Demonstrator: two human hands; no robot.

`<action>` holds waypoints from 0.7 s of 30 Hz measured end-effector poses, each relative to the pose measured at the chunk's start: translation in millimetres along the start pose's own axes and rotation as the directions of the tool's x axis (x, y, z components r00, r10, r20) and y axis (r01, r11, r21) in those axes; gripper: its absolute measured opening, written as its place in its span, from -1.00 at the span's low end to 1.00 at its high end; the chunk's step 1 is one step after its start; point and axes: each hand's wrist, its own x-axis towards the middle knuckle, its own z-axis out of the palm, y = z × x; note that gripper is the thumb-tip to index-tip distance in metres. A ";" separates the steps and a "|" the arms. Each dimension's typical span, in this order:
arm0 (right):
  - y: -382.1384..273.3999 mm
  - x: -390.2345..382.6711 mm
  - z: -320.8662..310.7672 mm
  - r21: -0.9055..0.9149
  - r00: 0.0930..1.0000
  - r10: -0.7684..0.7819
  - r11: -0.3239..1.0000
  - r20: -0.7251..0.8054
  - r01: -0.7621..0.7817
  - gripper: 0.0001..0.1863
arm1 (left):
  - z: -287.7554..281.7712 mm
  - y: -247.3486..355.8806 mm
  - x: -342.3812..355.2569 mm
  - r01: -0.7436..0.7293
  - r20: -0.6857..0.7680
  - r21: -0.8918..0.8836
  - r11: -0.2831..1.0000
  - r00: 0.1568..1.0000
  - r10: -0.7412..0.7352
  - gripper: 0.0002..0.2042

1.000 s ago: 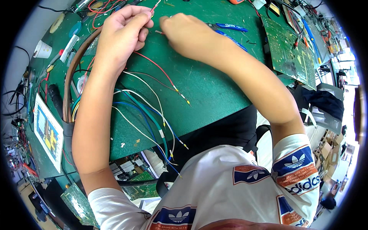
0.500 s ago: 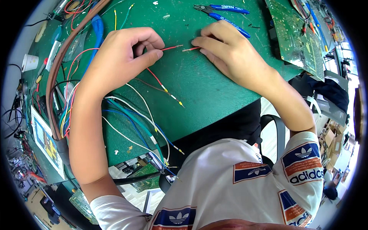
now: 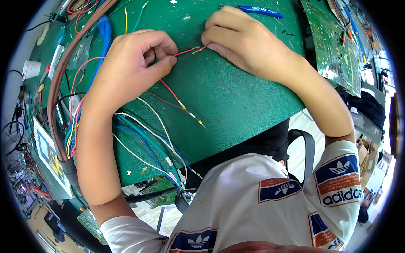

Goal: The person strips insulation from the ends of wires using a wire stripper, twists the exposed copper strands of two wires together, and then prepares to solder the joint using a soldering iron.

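Observation:
My left hand [image 3: 141, 63] is closed on a red wire [image 3: 184, 52], whose stripped tip sticks out to the right past thumb and forefinger. Across from it, my right hand [image 3: 238, 40] pinches the short end of another red wire [image 3: 203, 47]. The two bare copper tips overlap or lie side by side; whether they touch, I cannot tell. Below my left hand, a red wire with a yellow sleeve [image 3: 173, 92] and a thin brown wire [image 3: 168, 98] slant across the green mat [image 3: 228, 97]. Blue-handled cutters [image 3: 261, 11] lie beyond my right hand, partly hidden by it.
A thick brown cable [image 3: 55, 97] and a blue cable [image 3: 104, 31] run along the left. White wires [image 3: 162, 122] and blue and green ones hang toward the mat's near edge. A green circuit board [image 3: 333, 46] lies at the right, a white cup [image 3: 31, 69] far left.
My right hand has moved left, bringing its red wire's bare tip up to the other one; a gap lay between them before. My left hand has barely moved.

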 end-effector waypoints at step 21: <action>-3.0 4.6 6.9 0.139 0.991 0.134 0.982 -0.016 -0.130 -0.83 | 1.8 -0.5 -1.4 0.071 0.008 -0.116 0.991 0.997 -0.071 -0.82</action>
